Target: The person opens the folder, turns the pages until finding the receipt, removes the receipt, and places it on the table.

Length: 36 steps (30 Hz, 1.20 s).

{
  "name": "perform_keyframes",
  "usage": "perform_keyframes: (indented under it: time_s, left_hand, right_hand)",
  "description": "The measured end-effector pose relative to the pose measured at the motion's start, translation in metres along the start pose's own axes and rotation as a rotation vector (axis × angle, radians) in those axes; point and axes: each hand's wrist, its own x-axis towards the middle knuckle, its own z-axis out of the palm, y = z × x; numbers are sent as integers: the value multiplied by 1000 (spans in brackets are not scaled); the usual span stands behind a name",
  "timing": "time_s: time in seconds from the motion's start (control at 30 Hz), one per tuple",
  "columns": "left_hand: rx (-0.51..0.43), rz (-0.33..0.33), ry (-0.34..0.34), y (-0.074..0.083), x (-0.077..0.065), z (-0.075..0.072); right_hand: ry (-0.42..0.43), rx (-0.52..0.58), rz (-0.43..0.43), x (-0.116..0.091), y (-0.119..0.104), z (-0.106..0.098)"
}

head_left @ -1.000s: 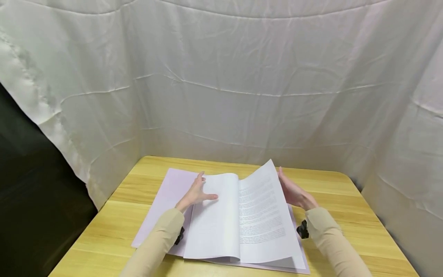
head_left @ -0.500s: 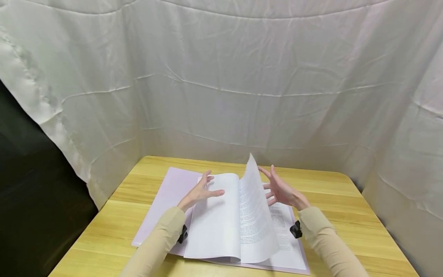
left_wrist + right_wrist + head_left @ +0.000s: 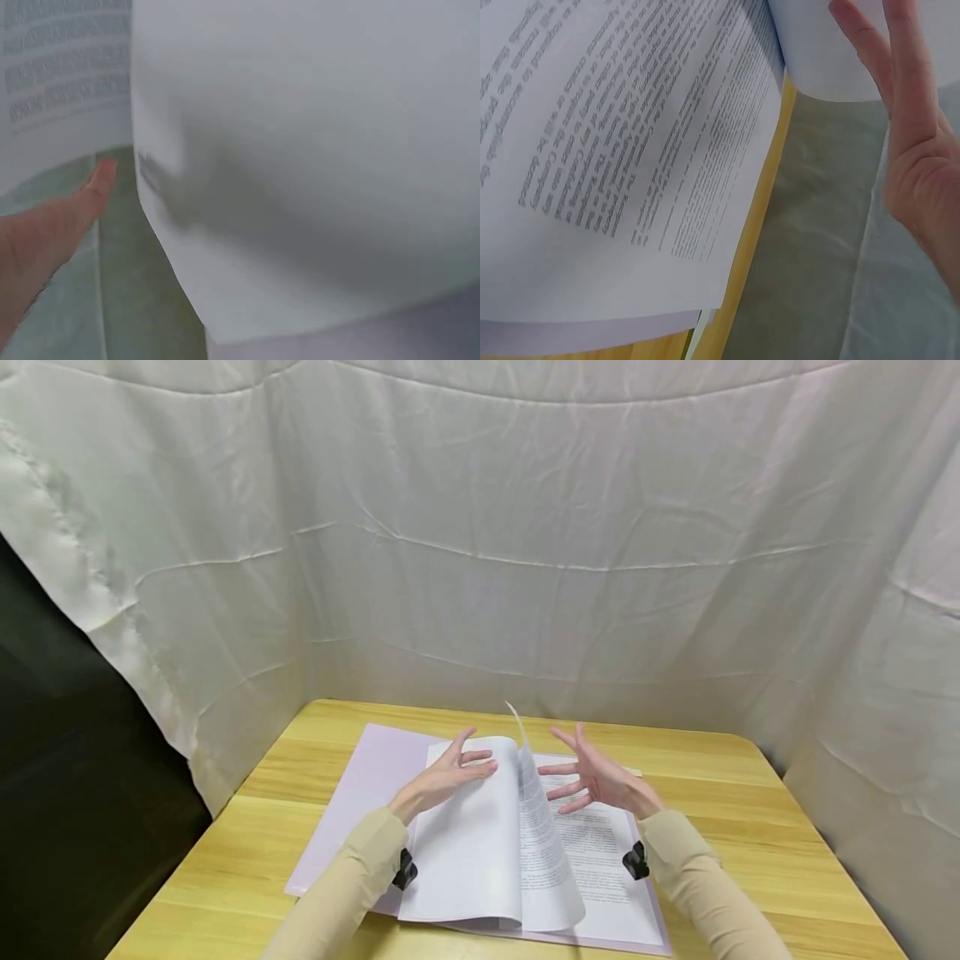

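Observation:
An open document folder with a pale purple cover lies on the table, holding printed white sheets. One lifted page stands curled upright near the middle, its text facing right. My right hand is just right of that page, fingers spread and straight; whether the fingertips touch it I cannot tell. Over the blank left-hand pages hovers my left hand, fingers loosely extended, with nothing held. In the right wrist view, the printed sheet lies flat beneath the right hand's fingers.
The wooden table extends on both sides of the folder. A grey-white curtain hangs behind and at both sides. Black cloth shows at the far left. Each wrist bears a small black camera.
The lifted page has swung from the right toward the middle, uncovering the printed sheet below. My right hand has moved left, fingers spreading; my left hand has shifted slightly right.

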Motion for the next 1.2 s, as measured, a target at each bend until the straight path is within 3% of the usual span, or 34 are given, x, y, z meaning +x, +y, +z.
perform_keyframes:
  time_s: [0.23, 0.5, 0.77, 1.2]
  left_hand:
    - [-139, 36, -129, 12, -3, 13]
    - [-164, 32, -165, 20, -3, 22]
    - [-132, 23, -109, 25, -1, 22]
    - [-72, 14, 5, 24, -5, 13]
  right_hand:
    - [33, -40, 12, 0, 2, 12]
    - [8, -10, 14, -7, 8, 25]
    - [-98, -3, -21, -11, 8, 31]
    - [-65, -136, -20, -12, 16, 29]
